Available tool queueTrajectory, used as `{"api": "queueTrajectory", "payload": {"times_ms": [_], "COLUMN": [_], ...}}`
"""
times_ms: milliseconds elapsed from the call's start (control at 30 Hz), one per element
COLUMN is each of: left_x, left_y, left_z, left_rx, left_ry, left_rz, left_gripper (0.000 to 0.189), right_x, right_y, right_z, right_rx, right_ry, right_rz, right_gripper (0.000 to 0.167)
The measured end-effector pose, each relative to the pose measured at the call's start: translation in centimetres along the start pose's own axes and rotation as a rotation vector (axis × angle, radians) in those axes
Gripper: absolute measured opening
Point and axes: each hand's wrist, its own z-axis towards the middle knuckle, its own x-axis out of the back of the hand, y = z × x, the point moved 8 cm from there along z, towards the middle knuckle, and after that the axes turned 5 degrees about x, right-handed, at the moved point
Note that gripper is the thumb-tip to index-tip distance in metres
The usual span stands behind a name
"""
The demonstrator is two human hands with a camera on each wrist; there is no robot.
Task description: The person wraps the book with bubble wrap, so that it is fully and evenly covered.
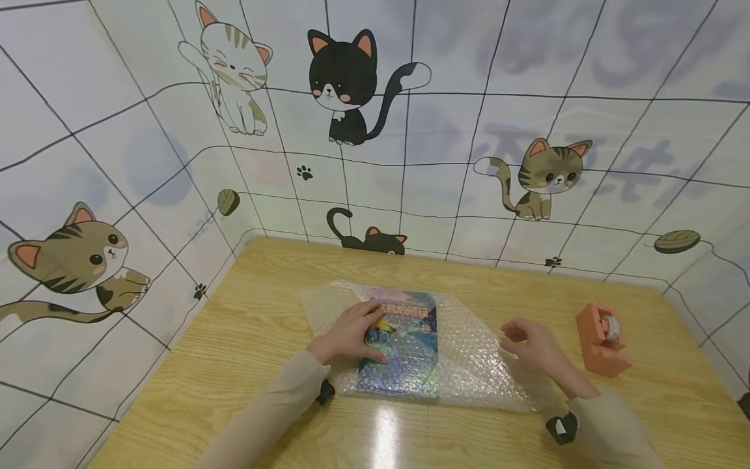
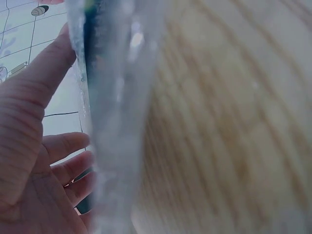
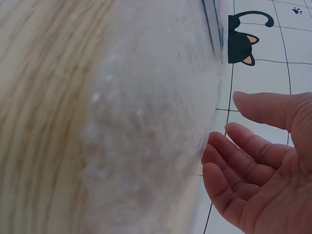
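A book or booklet with a colourful blue cover lies on the table, with bubble wrap spread beneath it and a layer of it folded over the cover. My left hand rests on the wrapped left side, fingers and thumb spread over the cover. In the left wrist view, the thumb lies along the wrap. Over the right part of the bubble wrap is my right hand, its fingers loosely bent. The right wrist view shows its thumb apart from the fingers, with nothing between them.
An orange tape dispenser with a roll of clear tape stands right of my right hand. The wooden table meets a white wall covering printed with cats and grid lines at its back and sides.
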Motion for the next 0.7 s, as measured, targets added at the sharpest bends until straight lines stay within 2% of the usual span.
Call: {"api": "queueTrajectory", "payload": {"times_ms": [400, 700], "left_x": [0.2, 0.3], "left_y": [0.1, 0.2], "left_z": [0.0, 0.0], "left_rx": [0.012, 0.005], "left_ry": [-0.012, -0.009], "left_rz": [0.012, 0.000], "left_gripper": [0.097, 0.097], "right_x": [-0.7, -1.0], "right_y": [2.1, 2.1], "right_z": [-1.6, -2.0], "right_rx": [-0.129, -0.123], "right_ry": [-0.112, -0.163], "right_rz": [0.036, 0.037], "right_gripper": [0.034, 0.029]}}
